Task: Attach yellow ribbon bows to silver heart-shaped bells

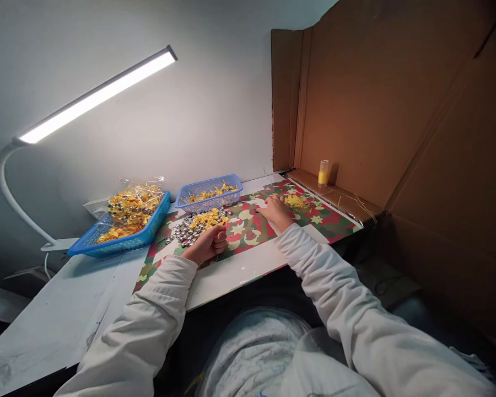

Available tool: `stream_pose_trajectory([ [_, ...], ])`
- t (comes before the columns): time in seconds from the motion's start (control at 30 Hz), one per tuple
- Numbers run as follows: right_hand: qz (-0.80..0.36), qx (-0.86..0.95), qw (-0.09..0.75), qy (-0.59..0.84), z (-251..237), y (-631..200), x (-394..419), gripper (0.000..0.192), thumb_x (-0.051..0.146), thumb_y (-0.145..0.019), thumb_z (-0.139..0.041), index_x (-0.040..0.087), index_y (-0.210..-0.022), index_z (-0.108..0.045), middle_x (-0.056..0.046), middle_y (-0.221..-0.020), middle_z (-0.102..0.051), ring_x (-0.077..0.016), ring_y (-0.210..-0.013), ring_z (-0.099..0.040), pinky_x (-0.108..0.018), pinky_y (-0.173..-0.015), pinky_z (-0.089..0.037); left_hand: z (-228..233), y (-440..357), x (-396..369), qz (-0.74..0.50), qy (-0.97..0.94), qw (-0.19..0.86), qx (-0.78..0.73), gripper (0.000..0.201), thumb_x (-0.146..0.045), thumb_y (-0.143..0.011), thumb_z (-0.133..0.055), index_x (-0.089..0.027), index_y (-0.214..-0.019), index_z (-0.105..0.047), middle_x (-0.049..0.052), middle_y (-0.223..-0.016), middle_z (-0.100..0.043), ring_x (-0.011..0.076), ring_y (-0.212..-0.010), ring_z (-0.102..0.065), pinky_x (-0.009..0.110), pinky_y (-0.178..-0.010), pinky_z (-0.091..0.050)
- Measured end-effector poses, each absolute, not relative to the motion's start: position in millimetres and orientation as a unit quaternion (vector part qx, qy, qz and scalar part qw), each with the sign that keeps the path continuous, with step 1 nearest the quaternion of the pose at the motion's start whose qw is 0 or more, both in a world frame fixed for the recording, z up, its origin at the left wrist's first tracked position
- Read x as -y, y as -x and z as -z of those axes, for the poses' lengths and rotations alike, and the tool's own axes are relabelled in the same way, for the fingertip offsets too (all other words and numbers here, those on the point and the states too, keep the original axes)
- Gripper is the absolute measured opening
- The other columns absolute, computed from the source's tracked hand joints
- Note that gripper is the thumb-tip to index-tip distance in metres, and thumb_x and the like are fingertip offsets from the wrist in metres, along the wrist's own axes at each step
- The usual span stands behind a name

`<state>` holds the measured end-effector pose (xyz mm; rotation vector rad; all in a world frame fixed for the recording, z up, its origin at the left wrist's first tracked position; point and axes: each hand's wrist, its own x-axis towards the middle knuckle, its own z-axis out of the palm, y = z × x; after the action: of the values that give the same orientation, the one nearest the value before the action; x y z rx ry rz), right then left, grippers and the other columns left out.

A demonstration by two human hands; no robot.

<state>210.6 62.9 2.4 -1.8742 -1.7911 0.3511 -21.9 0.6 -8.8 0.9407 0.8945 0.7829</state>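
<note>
The left hand (209, 242) is curled into a loose fist on the patterned mat (248, 229), fingers folded in toward the palm; whether anything is pinched inside cannot be told from this view. Just beyond its knuckles lies a loose pile of small silver bells and yellow bows (198, 223), spread over the mat and close to the fist. The right hand (275, 209) lies flatter, palm down, its fingers stretched forward and resting at the edge of a small tangle of yellow thread (296, 202); the fingertips are too small to show whether they pinch a strand. Both arms wear pale sleeves that run back toward the camera. The mat, printed in red, green and cream, lies on a white table (58, 309). Behind the pile stands a small blue basket (209, 193) holding a few yellow pieces, and to its left a larger blue tray (124, 240) carries a clear bag of yellow bows and bells (132, 207). A small yellow bottle (323, 172) stands upright on the flap of a brown cardboard screen (380, 110) on the right. A white desk lamp (95, 96) shines over the left side.
</note>
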Motion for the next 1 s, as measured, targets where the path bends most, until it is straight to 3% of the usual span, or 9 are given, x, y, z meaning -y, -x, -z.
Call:
stream_pose_trajectory([
  [0.1,-0.138,0.655,0.213,0.711,4.5,-211.2,-69.2,0.049,0.043,-0.077,-0.072,0.015,-0.117,-0.064,-0.020,-0.138,-0.048,-0.0396,-0.133,-0.032,-0.056,-0.103,-0.030,9.2,22.2,-0.1,-0.362,-0.430,0.721,-0.405,0.040,-0.030,-0.075,-0.061,-0.021,-0.051,-0.030,-0.010,-0.044,-0.017,0.0052,-0.035,-0.018,0.017,-0.033,-0.017],
  [0.23,-0.168,0.670,0.259,0.675,17.2,-210.0,-81.4,0.030,0.030,-0.079,-0.072,0.020,-0.106,-0.069,-0.018,-0.130,-0.055,-0.0391,-0.133,-0.031,-0.059,-0.106,-0.025,8.8,22.0,0.8,-0.377,-0.425,0.716,-0.406,0.036,-0.030,-0.075,-0.061,-0.020,-0.053,-0.033,-0.011,-0.044,-0.015,0.0050,-0.035,-0.017,0.017,-0.033,-0.017],
  [0.4,-0.179,0.702,0.296,0.623,26.0,-211.2,-86.2,0.010,0.029,-0.081,-0.070,0.019,-0.082,-0.069,-0.016,-0.113,-0.062,-0.0362,-0.126,-0.039,-0.057,-0.108,-0.024,6.8,20.2,1.7,-0.384,-0.412,0.717,-0.411,0.038,-0.030,-0.075,-0.060,-0.020,-0.053,-0.031,-0.010,-0.045,-0.016,0.0049,-0.035,-0.018,0.017,-0.034,-0.017],
  [0.47,-0.188,0.710,0.301,0.608,25.8,-213.5,-84.7,0.012,0.030,-0.077,-0.073,0.020,-0.081,-0.067,-0.014,-0.109,-0.064,-0.0350,-0.122,-0.043,-0.057,-0.107,-0.025,6.0,19.1,1.8,-0.389,-0.400,0.718,-0.415,0.038,-0.029,-0.075,-0.059,-0.020,-0.053,-0.031,-0.010,-0.044,-0.018,0.0048,-0.035,-0.019,0.017,-0.034,-0.016],
  [0.6,-0.193,0.701,0.270,0.631,20.0,-219.5,-80.8,0.034,0.039,-0.065,-0.082,0.020,-0.088,-0.065,-0.015,-0.114,-0.062,-0.0384,-0.123,-0.042,-0.057,-0.105,-0.027,5.5,18.2,1.4,-0.408,-0.372,0.722,-0.417,0.037,-0.028,-0.077,-0.058,-0.021,-0.054,-0.030,-0.010,-0.043,-0.019,0.0052,-0.034,-0.019,0.018,-0.033,-0.015],
  [0.7,-0.198,0.684,0.257,0.653,16.0,-221.1,-78.1,0.028,0.038,-0.068,-0.080,0.018,-0.080,-0.064,-0.018,-0.114,-0.061,-0.0409,-0.126,-0.040,-0.056,-0.103,-0.027,5.2,18.7,0.7,-0.417,-0.355,0.726,-0.415,0.035,-0.027,-0.079,-0.056,-0.021,-0.055,-0.030,-0.010,-0.043,-0.018,0.0056,-0.033,-0.019,0.018,-0.033,-0.015],
  [0.8,-0.215,0.701,0.297,0.611,14.5,-218.1,-74.0,0.022,0.033,-0.072,-0.076,0.019,-0.077,-0.060,-0.014,-0.100,-0.063,-0.0340,-0.116,-0.047,-0.046,-0.096,-0.036,4.6,19.1,0.0,-0.423,-0.345,0.732,-0.408,0.035,-0.026,-0.080,-0.056,-0.021,-0.056,-0.030,-0.010,-0.043,-0.018,0.0056,-0.032,-0.020,0.018,-0.033,-0.014],
  [0.87,-0.238,0.727,0.319,0.559,13.3,-214.0,-69.6,0.018,0.034,-0.078,-0.069,0.020,-0.080,-0.057,-0.008,-0.089,-0.062,-0.0250,-0.098,-0.054,-0.036,-0.084,-0.041,4.3,18.9,-0.4,-0.429,-0.341,0.732,-0.404,0.036,-0.026,-0.080,-0.055,-0.020,-0.056,-0.030,-0.010,-0.043,-0.018,0.0056,-0.032,-0.021,0.018,-0.033,-0.014],
  [1.0,-0.316,0.795,0.291,0.428,7.8,-206.0,-59.1,0.018,0.036,-0.086,-0.057,0.019,-0.083,-0.052,0.000,-0.077,-0.057,-0.0131,-0.069,-0.050,-0.025,-0.064,-0.039,3.0,17.1,-0.1,-0.438,-0.335,0.726,-0.411,0.035,-0.025,-0.083,-0.051,-0.020,-0.054,-0.032,-0.010,-0.042,-0.020,0.0057,-0.031,-0.021,0.019,-0.032,-0.014],
])
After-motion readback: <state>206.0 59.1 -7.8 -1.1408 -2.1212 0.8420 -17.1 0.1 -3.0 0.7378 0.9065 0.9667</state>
